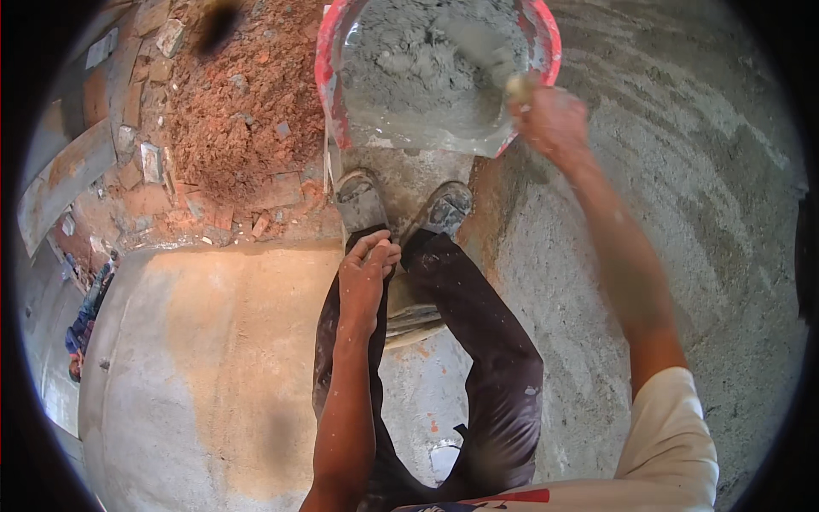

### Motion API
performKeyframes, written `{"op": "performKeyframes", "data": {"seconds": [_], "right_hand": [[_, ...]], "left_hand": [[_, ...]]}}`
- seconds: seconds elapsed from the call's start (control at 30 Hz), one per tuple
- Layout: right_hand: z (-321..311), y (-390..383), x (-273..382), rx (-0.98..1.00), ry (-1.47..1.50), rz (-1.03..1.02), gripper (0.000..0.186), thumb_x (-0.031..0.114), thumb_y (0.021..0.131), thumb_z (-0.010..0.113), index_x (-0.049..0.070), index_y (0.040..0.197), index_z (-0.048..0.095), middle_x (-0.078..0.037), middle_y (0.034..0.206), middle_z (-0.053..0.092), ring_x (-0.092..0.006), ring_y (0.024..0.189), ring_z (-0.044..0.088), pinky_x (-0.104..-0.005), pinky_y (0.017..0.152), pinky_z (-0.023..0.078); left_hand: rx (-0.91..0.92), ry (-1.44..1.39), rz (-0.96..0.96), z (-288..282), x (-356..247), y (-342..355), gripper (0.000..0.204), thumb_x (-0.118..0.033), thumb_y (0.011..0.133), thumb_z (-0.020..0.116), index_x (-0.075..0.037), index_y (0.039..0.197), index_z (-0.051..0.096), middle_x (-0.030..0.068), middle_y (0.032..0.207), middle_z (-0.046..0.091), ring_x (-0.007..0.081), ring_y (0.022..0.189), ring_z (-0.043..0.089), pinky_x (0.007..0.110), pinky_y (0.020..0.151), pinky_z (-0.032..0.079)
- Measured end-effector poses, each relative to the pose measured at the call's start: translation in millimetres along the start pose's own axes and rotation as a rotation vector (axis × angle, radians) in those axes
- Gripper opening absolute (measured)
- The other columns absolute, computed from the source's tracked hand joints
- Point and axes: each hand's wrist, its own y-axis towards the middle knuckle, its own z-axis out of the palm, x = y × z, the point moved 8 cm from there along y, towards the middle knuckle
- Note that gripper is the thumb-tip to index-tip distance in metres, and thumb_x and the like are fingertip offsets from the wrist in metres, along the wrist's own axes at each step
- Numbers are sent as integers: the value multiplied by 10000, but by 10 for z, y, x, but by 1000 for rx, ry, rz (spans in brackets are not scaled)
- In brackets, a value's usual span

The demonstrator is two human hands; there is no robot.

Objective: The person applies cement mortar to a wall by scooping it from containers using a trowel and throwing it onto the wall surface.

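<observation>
My right hand is closed round the handle of a trowel at the right rim of a red tub. The trowel's blade is smeared by motion and reaches into the wet grey mortar in the tub. Thin, watery mix pools along the tub's near side. My left hand hovers over my left shin, its fingers loosely curled in, and nothing shows between them. Grey splashes dot my arms and dark trousers.
A rough plastered surface runs along the right. Reddish soil and rubble lie to the left of the tub, with broken bricks and a board beyond. My dusty shoes stand just before the tub. Another person is at the far left.
</observation>
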Motion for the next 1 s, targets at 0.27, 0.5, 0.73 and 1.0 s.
{"op": "performKeyframes", "data": {"seconds": [0.27,0.5,0.73,1.0], "right_hand": [[393,60,89,-49,154,135,380,368,923,597,45,1119,631,-195,1002,729,-394,982,699,-538,854,538],[1644,-1366,-48,-51,665,815,383,309,902,652,20,1144,583,-235,991,700,-409,958,691,-513,819,545],[1061,-577,709,-123,883,908,374,348,870,699,1,1008,672,-234,975,708,-425,971,682,-506,827,545],[2060,-1435,281,-94,780,990,402,359,884,675,-11,1041,675,-243,997,708,-426,994,681,-536,859,526]], "left_hand": [[47,34,-4,62,93,18,381,-279,1013,610,-36,1306,626,57,1082,713,138,1021,667,272,903,493],[69,37,10,166,7,0,369,-281,1015,608,-45,1298,633,57,1073,711,141,1021,669,274,901,490],[37,90,7,146,71,-33,378,-222,1005,593,13,1299,621,79,1059,714,148,989,668,274,891,489],[53,59,12,247,119,47,354,-239,1009,601,-2,1270,636,67,1048,714,138,982,666,276,880,487]]}}
